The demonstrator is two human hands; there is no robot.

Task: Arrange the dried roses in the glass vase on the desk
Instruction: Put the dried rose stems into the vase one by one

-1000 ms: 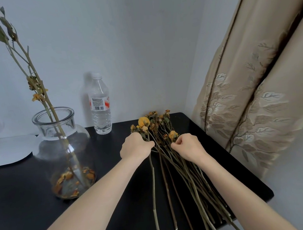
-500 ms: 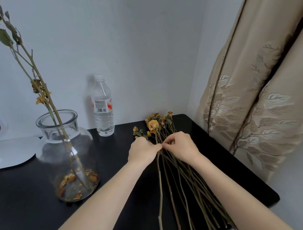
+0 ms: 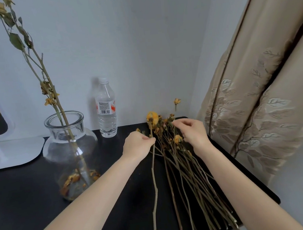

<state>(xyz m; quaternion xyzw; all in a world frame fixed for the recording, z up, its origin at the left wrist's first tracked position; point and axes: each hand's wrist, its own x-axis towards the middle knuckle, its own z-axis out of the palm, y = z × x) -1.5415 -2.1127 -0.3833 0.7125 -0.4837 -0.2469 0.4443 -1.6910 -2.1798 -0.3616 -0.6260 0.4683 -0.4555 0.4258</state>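
Observation:
A glass vase (image 3: pixel 87 138) stands on the left of the black desk (image 3: pixel 26 195). It holds two tall dried stems (image 3: pixel 48 81), and loose petals lie on its bottom. A pile of dried roses (image 3: pixel 187 174) lies right of centre, heads toward the wall. My left hand (image 3: pixel 137 143) pinches one stem just under its big yellow head (image 3: pixel 152 118); that stem (image 3: pixel 154 188) runs toward me, apart from the pile. Over the heads of the pile, my right hand (image 3: pixel 193 132) has its fingertips pinched on a thin stem, and a small bud (image 3: pixel 177 101) sticks up behind it.
A plastic water bottle (image 3: pixel 106 109) stands against the wall between vase and roses. A white stand with a mirror (image 3: pixel 7 155) sits at the far left. A beige curtain (image 3: pixel 258 87) hangs close to the desk's right edge (image 3: pixel 259 182).
My hands have drawn apart. The left one has pulled the yellow-headed stem left, out of the pile. The right one has shifted right and up, and the small bud now stands raised.

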